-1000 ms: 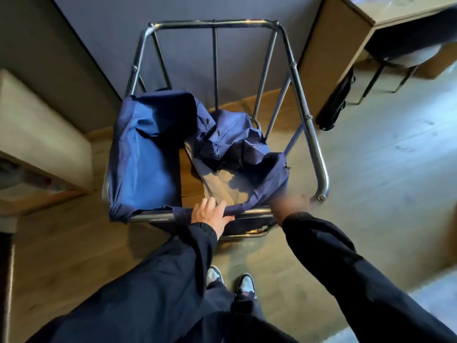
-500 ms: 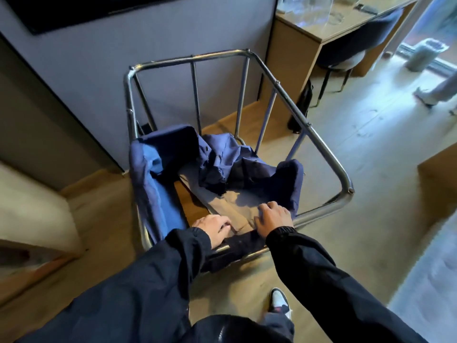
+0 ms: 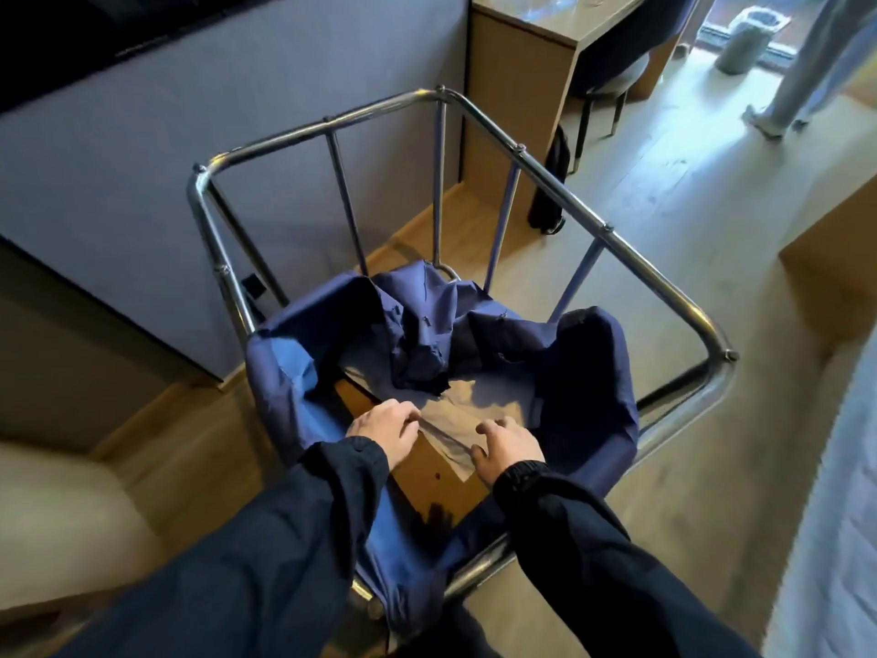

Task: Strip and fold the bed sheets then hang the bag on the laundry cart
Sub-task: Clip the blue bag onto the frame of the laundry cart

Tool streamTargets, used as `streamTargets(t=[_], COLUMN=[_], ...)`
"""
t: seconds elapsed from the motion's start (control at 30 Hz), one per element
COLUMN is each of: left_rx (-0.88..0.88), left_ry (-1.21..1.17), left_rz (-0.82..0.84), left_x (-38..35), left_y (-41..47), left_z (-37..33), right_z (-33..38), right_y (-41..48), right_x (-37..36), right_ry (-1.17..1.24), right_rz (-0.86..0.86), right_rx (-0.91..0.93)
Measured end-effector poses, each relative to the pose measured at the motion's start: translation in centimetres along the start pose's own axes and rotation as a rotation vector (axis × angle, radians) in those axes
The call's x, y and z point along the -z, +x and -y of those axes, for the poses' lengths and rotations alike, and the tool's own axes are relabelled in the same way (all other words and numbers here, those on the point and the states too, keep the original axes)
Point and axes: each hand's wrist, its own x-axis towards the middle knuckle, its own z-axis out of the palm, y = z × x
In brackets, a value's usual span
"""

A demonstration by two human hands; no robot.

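Item: laundry-cart stage of the task, head view. Far left, a pale upholstered bench [image 3: 57,524] against the grey wall, not in use. Centre, the laundry cart [image 3: 562,187], a chrome tube frame with upright bars, its top rail bare along the far and right sides. The task's thing, the blue bag [image 3: 284,387], lies slumped inside this frame. Its left wall is draped up against the left rail, the near edge hangs over the near rail, and the far part is collapsed in a crumpled heap low in the middle. A brown base board [image 3: 427,472] shows through the gap below the hands. Left hand [image 3: 387,432]: fingers curled, pinching a fold of the bag's grey inner face. Right hand [image 3: 510,444]: fingers bent over the same cloth, thumb at its edge; a taut crease runs between the two hands, so this reads as a hold as well. Right of the cart, a desk [image 3: 512,54] and a chair [image 3: 612,73]; another person's legs [image 3: 802,73] by the window; the bed edge [image 3: 835,515] at the frame's right margin. Step judged in hand: hanging the bag, not yet done. Next move likely calls for finding the bag's rim, lifting the collapsed far part clear, spreading the mouth, and seating it over the bare rails and corners.
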Motion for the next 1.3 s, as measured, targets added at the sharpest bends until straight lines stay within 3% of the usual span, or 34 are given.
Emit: streamTargets(t=[0.27, 0.5, 0.67, 0.73, 0.83, 0.97, 1.1, 1.2, 1.3], left_rx=[0.072, 0.323, 0.615, 0.717, 0.768, 0.810, 0.673, 0.663, 0.615], left_ry=[0.012, -0.332, -0.549, -0.748, -0.949, -0.958, -0.915, -0.997, -0.999], left_rz=[0.082, 0.089, -0.052, -0.105, -0.057, 0.074, 0.194, 0.283, 0.363], left_x=[-1.2, -7.3, -11.8, -13.3, -14.0, -12.5, -6.4, -1.6, 2.6], left_y=[9.5, 20.8, 26.8, 28.5, 30.3, 30.9, 28.3, 26.7, 24.8], left_z=[3.5, 6.6, 8.4, 10.0, 12.0, 11.8, 8.6, 8.8, 9.8], right_z=[2.2, 2.4, 2.2, 2.6, 4.0, 6.4, 8.4, 8.8, 8.2], right_y=[9.3, 16.0, 20.2, 22.0, 24.3, 25.9, 25.8, 25.0, 24.1], right_x=[-4.3, -10.4, -14.2, -15.2, -16.2, -16.2, -14.1, -12.5, -11.1], right_ry=[0.156, 0.244, 0.303, 0.341, 0.402, 0.459, 0.364, 0.293, 0.210], right_rz=[0.165, 0.238, 0.173, 0.150, 0.088, 0.017, -0.137, -0.387, -0.572], right_rx=[-0.056, -0.134, -0.142, -0.162, -0.187, -0.182, -0.245, -0.290, -0.212])
